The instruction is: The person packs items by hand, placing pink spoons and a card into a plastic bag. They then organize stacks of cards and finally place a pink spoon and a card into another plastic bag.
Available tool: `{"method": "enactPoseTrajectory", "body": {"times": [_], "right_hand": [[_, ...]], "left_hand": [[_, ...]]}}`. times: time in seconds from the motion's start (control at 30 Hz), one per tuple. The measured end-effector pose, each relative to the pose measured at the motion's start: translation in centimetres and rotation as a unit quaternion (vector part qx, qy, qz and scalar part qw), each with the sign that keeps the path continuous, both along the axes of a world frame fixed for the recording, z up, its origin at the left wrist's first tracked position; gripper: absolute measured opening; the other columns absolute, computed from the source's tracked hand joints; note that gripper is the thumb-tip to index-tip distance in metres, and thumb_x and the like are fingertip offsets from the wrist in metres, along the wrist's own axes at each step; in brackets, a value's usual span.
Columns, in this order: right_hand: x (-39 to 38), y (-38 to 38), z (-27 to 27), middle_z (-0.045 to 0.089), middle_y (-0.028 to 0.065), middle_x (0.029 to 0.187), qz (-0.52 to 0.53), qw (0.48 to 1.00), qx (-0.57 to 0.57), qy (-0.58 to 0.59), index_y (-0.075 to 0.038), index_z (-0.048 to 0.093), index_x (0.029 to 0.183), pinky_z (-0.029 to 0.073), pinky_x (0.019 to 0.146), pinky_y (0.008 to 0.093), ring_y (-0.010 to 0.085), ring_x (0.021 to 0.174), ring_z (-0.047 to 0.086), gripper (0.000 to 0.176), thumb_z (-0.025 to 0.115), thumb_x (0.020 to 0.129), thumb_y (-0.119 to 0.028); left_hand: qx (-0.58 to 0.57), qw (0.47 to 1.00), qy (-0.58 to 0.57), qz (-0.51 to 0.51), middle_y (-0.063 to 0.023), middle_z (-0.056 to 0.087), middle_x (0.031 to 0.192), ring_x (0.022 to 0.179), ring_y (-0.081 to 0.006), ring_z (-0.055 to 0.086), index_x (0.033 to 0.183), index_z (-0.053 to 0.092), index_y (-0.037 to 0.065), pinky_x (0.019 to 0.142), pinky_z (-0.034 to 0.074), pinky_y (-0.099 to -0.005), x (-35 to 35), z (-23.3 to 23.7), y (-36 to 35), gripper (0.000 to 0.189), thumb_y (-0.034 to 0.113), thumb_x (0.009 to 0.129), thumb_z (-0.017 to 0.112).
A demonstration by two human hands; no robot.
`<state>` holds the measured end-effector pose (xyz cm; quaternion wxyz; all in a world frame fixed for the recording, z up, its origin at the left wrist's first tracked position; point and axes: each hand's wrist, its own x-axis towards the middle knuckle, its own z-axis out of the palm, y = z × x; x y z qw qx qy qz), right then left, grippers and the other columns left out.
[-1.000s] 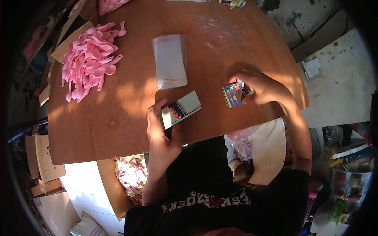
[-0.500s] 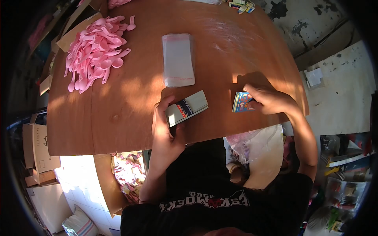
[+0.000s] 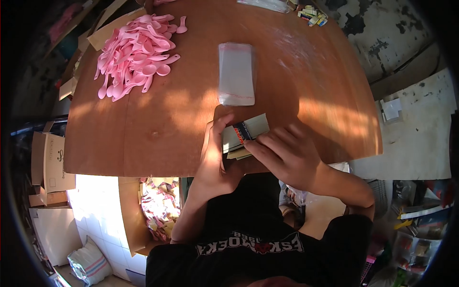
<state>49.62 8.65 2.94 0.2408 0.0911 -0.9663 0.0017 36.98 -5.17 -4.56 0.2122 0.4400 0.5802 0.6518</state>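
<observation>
My left hand (image 3: 215,160) is closed around a stack of pale cards (image 3: 258,125) with a dark printed label across it. The stack is held tilted over the table's near edge. Below it, yellowish card edges (image 3: 240,153) show. My right hand (image 3: 289,155) comes in from the right with its fingers bent and pressed to the near right side of the stack. Its fingertips partly cover the label. Just beyond the hands, a pile of clear plastic sleeves (image 3: 236,74) lies flat on the wooden table (image 3: 158,138).
Many pink plastic spoons (image 3: 138,55) are heaped at the far left, against a cardboard box (image 3: 114,28). Small yellow-and-white boxes (image 3: 312,16) and clear plastic wrap (image 3: 265,5) lie at the far edge. An open carton (image 3: 131,210) of paper pieces stands below the table.
My right hand has moved left from the table's right side to the stack in my left hand. The colourful blue cards it held no longer show. The view has shifted slightly.
</observation>
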Motion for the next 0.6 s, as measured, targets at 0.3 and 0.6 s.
{"method": "enactPoseTrajectory", "body": {"times": [0.3, 0.6], "right_hand": [[-0.4, -1.3, -2.8, 0.052, 0.0146, 0.122, -0.135, 0.98, -0.117, 0.087, -0.004, 0.051, 0.132, 0.044, 0.084, 0.0403, 0.0312, 0.103, 0.053, 0.059, 0.069, 0.077, -0.016], [-0.6, -3.0, -6.9, 0.025, 0.0282, 0.151, -0.145, 0.864, -0.48, 0.045, 0.01, 0.016, 0.146, 0.029, 0.112, 0.0416, 0.0421, 0.139, 0.028, 0.078, 0.063, 0.087, -0.011]], "left_hand": [[-0.025, 0.997, 0.061, 0.036, -0.0166, 0.056, 0.119, 0.113, -0.023, 0.055, 0.134, 0.038, -0.001, 0.097, 0.044, -0.0337, -0.2, -0.1, 0.0, 0.066, -0.012, 0.073, 0.063], [-0.001, 0.999, -0.012, 0.047, -0.0148, 0.048, 0.131, 0.122, -0.0214, 0.049, 0.136, 0.037, 0.0, 0.101, 0.043, -0.0341, 0.5, -0.4, 0.3, 0.068, -0.017, 0.074, 0.058]]}}
